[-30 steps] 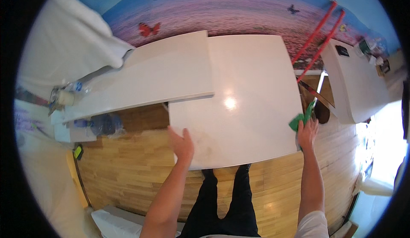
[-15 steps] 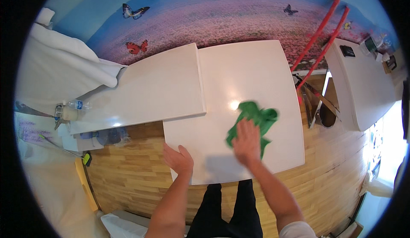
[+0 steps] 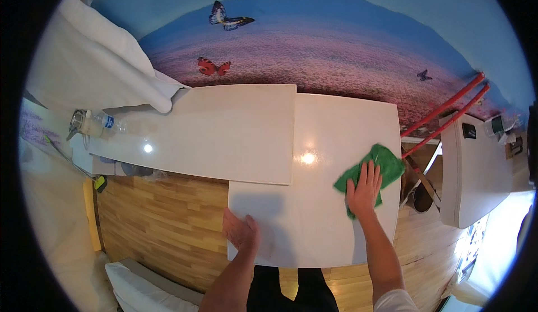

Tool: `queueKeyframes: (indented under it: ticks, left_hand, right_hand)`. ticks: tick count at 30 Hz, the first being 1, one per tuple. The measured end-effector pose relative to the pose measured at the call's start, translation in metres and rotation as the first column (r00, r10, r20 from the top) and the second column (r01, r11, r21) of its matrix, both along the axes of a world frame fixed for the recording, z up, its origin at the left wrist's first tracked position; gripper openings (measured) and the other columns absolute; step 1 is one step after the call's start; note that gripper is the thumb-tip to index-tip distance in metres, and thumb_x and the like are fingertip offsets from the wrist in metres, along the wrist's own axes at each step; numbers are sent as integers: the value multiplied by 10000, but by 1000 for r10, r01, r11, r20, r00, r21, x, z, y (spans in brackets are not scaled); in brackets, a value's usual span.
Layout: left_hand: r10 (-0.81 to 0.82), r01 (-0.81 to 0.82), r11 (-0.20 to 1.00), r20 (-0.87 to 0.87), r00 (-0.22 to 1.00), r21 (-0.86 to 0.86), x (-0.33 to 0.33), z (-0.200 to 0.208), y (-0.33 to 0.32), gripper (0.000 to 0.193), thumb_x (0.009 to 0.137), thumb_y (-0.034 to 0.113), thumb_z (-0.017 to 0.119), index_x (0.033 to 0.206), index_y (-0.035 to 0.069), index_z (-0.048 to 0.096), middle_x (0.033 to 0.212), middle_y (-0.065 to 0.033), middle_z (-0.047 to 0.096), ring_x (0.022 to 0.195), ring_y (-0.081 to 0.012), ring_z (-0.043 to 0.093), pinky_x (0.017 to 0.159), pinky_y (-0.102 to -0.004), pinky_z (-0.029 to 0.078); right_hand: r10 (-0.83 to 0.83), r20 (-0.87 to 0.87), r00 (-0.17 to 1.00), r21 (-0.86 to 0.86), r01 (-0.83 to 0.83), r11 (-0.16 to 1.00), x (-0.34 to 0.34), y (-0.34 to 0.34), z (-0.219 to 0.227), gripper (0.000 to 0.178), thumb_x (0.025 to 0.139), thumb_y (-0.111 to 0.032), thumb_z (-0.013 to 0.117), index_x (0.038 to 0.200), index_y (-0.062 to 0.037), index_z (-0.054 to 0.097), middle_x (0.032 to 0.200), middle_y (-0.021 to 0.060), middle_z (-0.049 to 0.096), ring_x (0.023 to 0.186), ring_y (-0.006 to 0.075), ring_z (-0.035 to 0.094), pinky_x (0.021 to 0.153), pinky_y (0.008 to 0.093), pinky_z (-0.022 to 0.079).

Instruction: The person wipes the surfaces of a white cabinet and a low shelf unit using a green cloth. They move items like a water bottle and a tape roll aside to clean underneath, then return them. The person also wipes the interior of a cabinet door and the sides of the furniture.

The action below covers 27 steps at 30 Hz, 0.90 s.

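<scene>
Bright; glare spots on white table (image 3: 336, 127); fisheye-bent edges, black rim.

Right hand (image 3: 364, 191) flat on green cloth (image 3: 374, 169), white table (image 3: 325, 222).

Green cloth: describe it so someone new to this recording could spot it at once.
Find the glossy white table in front of the butterfly mural. Near its right edge lies the crumpled green cloth, with the right hand pressed flat on it. It is the only green, soft thing on the bare white surface.
</scene>
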<state>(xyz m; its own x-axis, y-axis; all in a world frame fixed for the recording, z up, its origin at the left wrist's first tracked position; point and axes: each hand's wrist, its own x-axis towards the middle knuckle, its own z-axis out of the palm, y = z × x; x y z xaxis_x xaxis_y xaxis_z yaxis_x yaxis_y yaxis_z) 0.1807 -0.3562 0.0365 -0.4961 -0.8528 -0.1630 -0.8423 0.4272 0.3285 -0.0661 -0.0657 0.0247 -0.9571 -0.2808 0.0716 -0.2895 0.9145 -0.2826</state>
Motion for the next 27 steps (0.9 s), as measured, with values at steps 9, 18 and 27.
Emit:
queueKeyframes:
  ticks: [9,18,27]
  left_hand:
    - [-38,38,999,15,999,-20,3,-15,-3,860,985,384,592,1639,-54,246,1570,-327,415,1431,-507,412,1195,-627,278]
    - [-30,30,1000,27,999,1,10,-8,-7,878,943,364,613,1615,-80,262,1539,-323,430,1394,-500,427,1176,-604,301]
    - [-20,18,998,37,999,52,-3,5,-11,910,913,322,688,1607,-74,253,1512,-295,445,1343,-464,453,1157,-572,331]
  right_hand:
    - [334,28,942,3,-335,942,-129,-193,6,623,1052,-301,572,1607,-59,428,1702,116,357,1597,396,246,1297,594,192]
    - [357,144,923,-406,-274,872,56,-72,27,223,986,-59,674,1203,-22,715,1238,138,686,1050,290,656,911,435,533]
    - [191,399,897,-883,321,341,11,-155,115,403,1106,-121,510,1494,-14,529,1381,108,636,1250,259,620,1007,413,540]
